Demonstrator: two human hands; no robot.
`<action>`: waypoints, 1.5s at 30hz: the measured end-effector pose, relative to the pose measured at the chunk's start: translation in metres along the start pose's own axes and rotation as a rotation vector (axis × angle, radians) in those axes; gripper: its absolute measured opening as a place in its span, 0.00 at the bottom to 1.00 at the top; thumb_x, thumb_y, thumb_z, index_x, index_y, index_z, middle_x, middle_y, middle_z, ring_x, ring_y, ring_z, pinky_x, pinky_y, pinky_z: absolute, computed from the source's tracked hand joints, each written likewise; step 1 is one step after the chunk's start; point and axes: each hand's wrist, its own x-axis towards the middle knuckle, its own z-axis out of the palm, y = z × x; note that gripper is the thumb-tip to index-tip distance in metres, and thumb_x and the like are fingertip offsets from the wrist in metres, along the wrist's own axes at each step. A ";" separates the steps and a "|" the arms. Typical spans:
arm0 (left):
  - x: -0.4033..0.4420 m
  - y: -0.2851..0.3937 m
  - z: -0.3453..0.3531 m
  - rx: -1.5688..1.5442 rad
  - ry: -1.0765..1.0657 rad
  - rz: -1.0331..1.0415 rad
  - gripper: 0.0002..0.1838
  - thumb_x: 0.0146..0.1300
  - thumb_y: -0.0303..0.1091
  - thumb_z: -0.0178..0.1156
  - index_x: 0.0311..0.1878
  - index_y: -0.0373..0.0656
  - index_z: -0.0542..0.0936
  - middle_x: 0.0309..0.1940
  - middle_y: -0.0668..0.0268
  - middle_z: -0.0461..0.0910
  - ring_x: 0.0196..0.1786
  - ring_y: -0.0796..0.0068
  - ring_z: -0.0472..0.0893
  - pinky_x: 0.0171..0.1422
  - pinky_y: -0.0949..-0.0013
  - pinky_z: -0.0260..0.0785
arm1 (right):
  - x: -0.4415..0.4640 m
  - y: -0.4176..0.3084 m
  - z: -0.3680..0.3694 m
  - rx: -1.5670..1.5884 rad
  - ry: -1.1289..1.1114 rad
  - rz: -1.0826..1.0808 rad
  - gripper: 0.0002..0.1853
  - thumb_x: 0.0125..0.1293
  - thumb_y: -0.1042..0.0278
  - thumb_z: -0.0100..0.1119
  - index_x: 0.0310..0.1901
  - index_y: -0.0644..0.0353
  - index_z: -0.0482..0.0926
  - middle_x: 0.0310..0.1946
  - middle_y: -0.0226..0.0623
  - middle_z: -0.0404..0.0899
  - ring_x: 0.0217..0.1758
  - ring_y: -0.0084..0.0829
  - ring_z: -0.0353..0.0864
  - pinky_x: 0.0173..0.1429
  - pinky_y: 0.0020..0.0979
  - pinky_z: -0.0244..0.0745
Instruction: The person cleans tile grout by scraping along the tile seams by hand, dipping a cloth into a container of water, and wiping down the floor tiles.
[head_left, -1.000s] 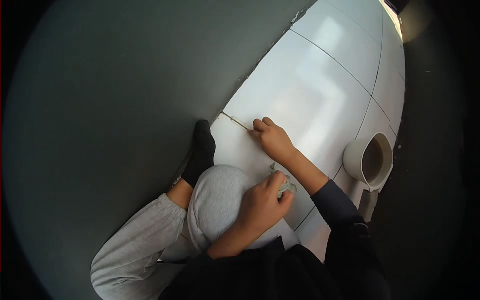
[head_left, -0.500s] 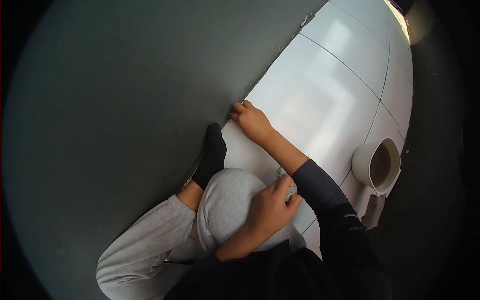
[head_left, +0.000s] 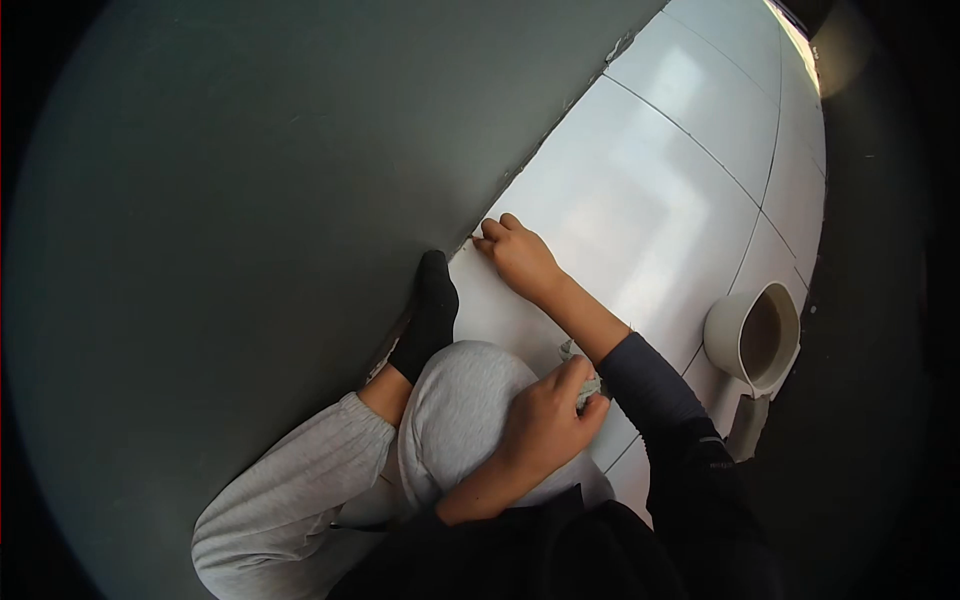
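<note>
My right hand reaches across to the seam where the white tiled floor meets the dark grey wall. Its thumb and index finger are pinched together at the seam; whatever is between them is too small to make out. Over my bent knee, my left hand is closed around a crumpled pale greenish wad, cloth or paper, part of which sticks out past the fingers. Close to the right hand, my foot in a black sock rests against the wall.
A white dipper with a handle stands on the tiles to the right, with brownish liquid in it. Rough, chipped material runs along the wall's bottom edge. My legs in grey trousers are folded at the lower left.
My right hand has shifted slightly right and down in the view, its fingertips still at the seam. The left hand stays closed on the wad and has barely moved.
</note>
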 end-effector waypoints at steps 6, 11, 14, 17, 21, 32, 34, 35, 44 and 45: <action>0.000 -0.003 0.000 -0.014 0.022 -0.002 0.11 0.52 0.28 0.61 0.38 0.39 0.71 0.27 0.52 0.78 0.29 0.49 0.80 0.32 0.57 0.73 | -0.011 0.005 -0.005 0.153 0.057 0.132 0.10 0.56 0.75 0.58 0.41 0.58 0.81 0.36 0.34 0.76 0.39 0.37 0.74 0.46 0.34 0.76; 0.001 -0.002 0.000 -0.010 0.004 0.022 0.11 0.52 0.28 0.61 0.38 0.39 0.71 0.25 0.52 0.77 0.27 0.49 0.80 0.31 0.57 0.72 | -0.058 0.001 -0.022 0.111 0.034 0.102 0.07 0.54 0.75 0.56 0.35 0.60 0.81 0.35 0.33 0.75 0.41 0.32 0.74 0.41 0.30 0.78; 0.000 -0.002 0.001 -0.007 0.015 0.028 0.11 0.52 0.28 0.61 0.37 0.39 0.71 0.25 0.52 0.77 0.27 0.49 0.79 0.30 0.57 0.72 | -0.055 0.002 -0.017 0.083 0.105 0.058 0.08 0.53 0.74 0.56 0.35 0.60 0.81 0.35 0.33 0.74 0.41 0.32 0.73 0.42 0.30 0.78; 0.001 -0.001 0.000 0.011 0.022 0.029 0.11 0.52 0.28 0.61 0.37 0.39 0.71 0.25 0.52 0.77 0.27 0.50 0.80 0.30 0.57 0.72 | -0.033 0.003 -0.002 0.094 0.096 0.058 0.08 0.56 0.73 0.59 0.37 0.58 0.83 0.36 0.33 0.77 0.41 0.33 0.74 0.44 0.32 0.77; 0.001 -0.001 0.002 -0.009 0.012 0.012 0.11 0.52 0.27 0.61 0.37 0.40 0.71 0.26 0.52 0.77 0.27 0.50 0.80 0.30 0.57 0.72 | 0.006 -0.002 0.005 0.034 0.044 0.044 0.09 0.56 0.72 0.57 0.37 0.58 0.83 0.37 0.32 0.77 0.42 0.32 0.75 0.44 0.32 0.77; 0.002 -0.002 0.002 -0.024 0.007 0.026 0.11 0.52 0.28 0.60 0.37 0.40 0.71 0.26 0.52 0.78 0.27 0.50 0.80 0.31 0.56 0.72 | -0.033 0.004 -0.011 -0.013 0.034 0.055 0.07 0.54 0.73 0.54 0.32 0.55 0.82 0.37 0.31 0.77 0.42 0.30 0.76 0.40 0.29 0.79; 0.001 -0.003 0.003 -0.020 0.011 0.024 0.11 0.52 0.28 0.60 0.37 0.40 0.71 0.26 0.52 0.78 0.27 0.50 0.80 0.31 0.57 0.72 | -0.016 0.001 -0.003 0.000 0.045 0.060 0.07 0.54 0.73 0.54 0.33 0.55 0.82 0.36 0.31 0.77 0.42 0.30 0.76 0.39 0.29 0.79; 0.002 -0.002 0.002 -0.015 0.009 0.026 0.11 0.52 0.28 0.60 0.37 0.40 0.71 0.26 0.52 0.78 0.27 0.50 0.80 0.31 0.57 0.72 | -0.003 -0.001 0.001 0.007 0.029 0.069 0.08 0.55 0.72 0.55 0.35 0.54 0.83 0.37 0.31 0.77 0.43 0.31 0.77 0.41 0.30 0.79; 0.002 -0.002 0.001 -0.020 0.019 0.006 0.11 0.52 0.27 0.60 0.38 0.40 0.71 0.26 0.52 0.78 0.28 0.49 0.80 0.32 0.57 0.73 | -0.030 0.006 -0.007 0.040 0.011 -0.001 0.06 0.55 0.72 0.55 0.32 0.57 0.81 0.35 0.34 0.75 0.42 0.32 0.76 0.40 0.30 0.79; 0.002 -0.001 0.001 -0.013 0.009 0.003 0.11 0.52 0.28 0.60 0.38 0.40 0.71 0.27 0.52 0.78 0.28 0.49 0.80 0.32 0.57 0.73 | -0.035 0.004 -0.009 0.027 0.021 -0.005 0.05 0.55 0.72 0.54 0.32 0.57 0.81 0.35 0.34 0.75 0.42 0.32 0.76 0.40 0.30 0.79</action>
